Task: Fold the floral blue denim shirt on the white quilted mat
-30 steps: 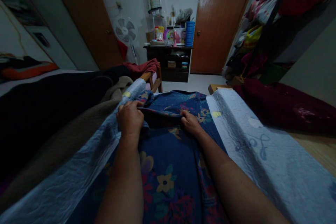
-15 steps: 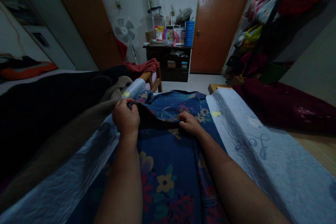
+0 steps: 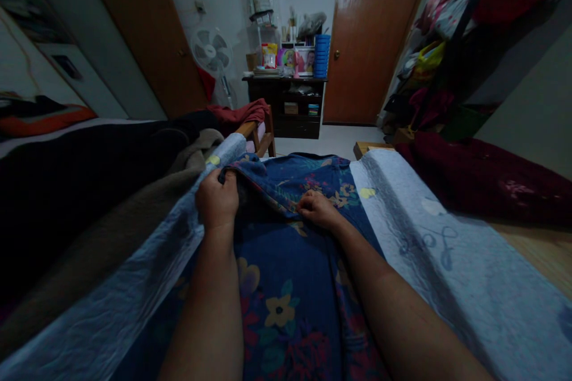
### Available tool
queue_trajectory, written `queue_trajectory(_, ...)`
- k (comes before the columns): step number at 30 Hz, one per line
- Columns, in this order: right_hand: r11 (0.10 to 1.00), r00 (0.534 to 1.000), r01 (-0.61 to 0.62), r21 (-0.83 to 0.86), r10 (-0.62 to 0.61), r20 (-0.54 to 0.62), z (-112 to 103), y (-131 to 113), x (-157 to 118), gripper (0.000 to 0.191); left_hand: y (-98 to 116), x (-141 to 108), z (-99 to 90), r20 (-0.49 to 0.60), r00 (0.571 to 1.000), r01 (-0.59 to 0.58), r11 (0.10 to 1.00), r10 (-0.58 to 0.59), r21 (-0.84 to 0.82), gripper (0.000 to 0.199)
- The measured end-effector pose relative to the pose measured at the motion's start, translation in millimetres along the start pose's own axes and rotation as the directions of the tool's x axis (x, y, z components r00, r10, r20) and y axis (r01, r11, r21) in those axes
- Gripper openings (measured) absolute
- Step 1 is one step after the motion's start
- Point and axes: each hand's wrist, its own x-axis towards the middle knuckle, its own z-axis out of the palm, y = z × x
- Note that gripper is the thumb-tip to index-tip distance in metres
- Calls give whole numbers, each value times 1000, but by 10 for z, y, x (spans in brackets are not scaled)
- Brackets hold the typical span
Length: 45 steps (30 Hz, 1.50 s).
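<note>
A dark blue garment [image 3: 286, 262] with a flower print lies spread lengthwise before me; its exact kind I cannot tell. My left hand [image 3: 218, 197] is closed on an edge of it and holds that edge raised, with a dark gap beneath. Further right along the same edge, my right hand [image 3: 316, 209] pinches the cloth between thumb and fingers, lower down and close to the layer below. From the left hand the lifted edge slopes down to the right one. Under the garment is a pale blue-grey sheet [image 3: 411, 238] with writing on it.
Dark clothing [image 3: 89, 178] and a brown blanket [image 3: 147, 232] are heaped at left. A maroon cloth [image 3: 496, 184] lies at right. Beyond the wooden bed end [image 3: 266, 137] stand a fan [image 3: 212, 50] and a dark cabinet [image 3: 286, 110]. Clothes hang at upper right.
My right hand has shifted slightly left along the edge. The cloth between my hands now slopes more steeply, and its edge near my left hand has folded over a little.
</note>
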Motion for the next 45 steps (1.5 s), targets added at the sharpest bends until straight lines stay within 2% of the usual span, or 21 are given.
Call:
queue_trajectory(3, 1000, 1000, 19, -6, -19, 3, -8, -9, 0, 13, 0, 6, 63, -28, 999, -28, 989, 24, -148, 30)
queue_trajectory(5, 1000, 1000, 25, -10, -25, 4, -16, -15, -2, 12, 27, -11, 71, -68, 996, -67, 986, 57, -150, 25)
queue_trajectory(9, 1000, 999, 24, -21, -23, 23, -27, -18, -3, 14, 110, -79, -10, -163, 978, -137, 990, 131, -31, 27)
queue_trajectory(12, 999, 999, 29, -35, -28, 29, -27, -11, 3, 15, 133, -107, -76, -193, 974, -101, 988, 122, 117, 26)
queue_trajectory(14, 999, 999, 28, -37, -27, 30, -24, -5, 7, 17, 114, -94, -64, -125, 983, -112, 978, 135, 177, 25)
queue_trajectory(16, 999, 999, 25, -33, -24, 32, -24, 1, 9, 20, 82, -71, 10, 45, 978, -207, 967, 202, 149, 25)
queue_trajectory(17, 999, 999, 24, -30, -23, 34, -25, 4, 9, 21, 70, -66, 67, 148, 957, -266, 958, 249, 106, 26)
queue_trajectory(19, 999, 999, 26, -19, -25, 36, -28, 9, 9, 25, 61, -93, 207, 344, 876, -361, 933, 339, 1, 26)
queue_trajectory(22, 1000, 999, 23, 18, -23, 31, -36, 13, 11, 32, 88, -237, 415, 602, 697, -427, 900, 390, -90, 28)
queue_trajectory(24, 998, 1000, 5, 59, -6, 19, -43, 11, 10, 34, 115, -365, 518, 738, 584, -446, 893, 339, -58, 35)
queue_trajectory(25, 996, 1000, -12, 89, 12, 8, -48, 9, 8, 34, 124, -422, 554, 780, 548, -455, 890, 303, -26, 40)
queue_trajectory(27, 981, 997, -66, 181, 73, -30, -57, 10, 2, 34, 132, -503, 603, 816, 522, -469, 882, 250, 30, 47)
queue_trajectory(30, 913, 969, -150, 381, 212, -128, -75, 39, -11, 32, 116, -536, 637, 811, 530, -488, 871, 249, 51, 44)
queue_trajectory(33, 830, 904, -185, 526, 354, -241, -104, 112, -28, 28, 93, -522, 657, 788, 553, -522, 850, 271, 74, 33)
queue_trajectory(35, 831, 860, -197, 520, 401, -315, -131, 170, -41, 26, 85, -520, 670, 765, 573, -541, 836, 293, 85, 30)
queue_trajectory(37, 861, 845, -224, 456, 405, -350, -158, 218, -55, 23, 86, -530, 683, 743, 594, -552, 828, 310, 96, 27)
queue_trajectory(39, 888, 860, -262, 378, 392, -326, -180, 247, -66, 20, 92, -545, 695, 718, 621, -552, 826, 314, 116, 23)
queue_trajectory(41, 910, 895, -287, 300, 366, -254, -194, 259, -72, 17, 98, -556, 709, 678, 666, -541, 827, 310, 153, 21)
queue_trajectory(45, 945, 955, -258, 200, 281, -98, -203, 254, -72, 15, 116, -560, 742, 579, 750, -508, 839, 318, 197, 21)
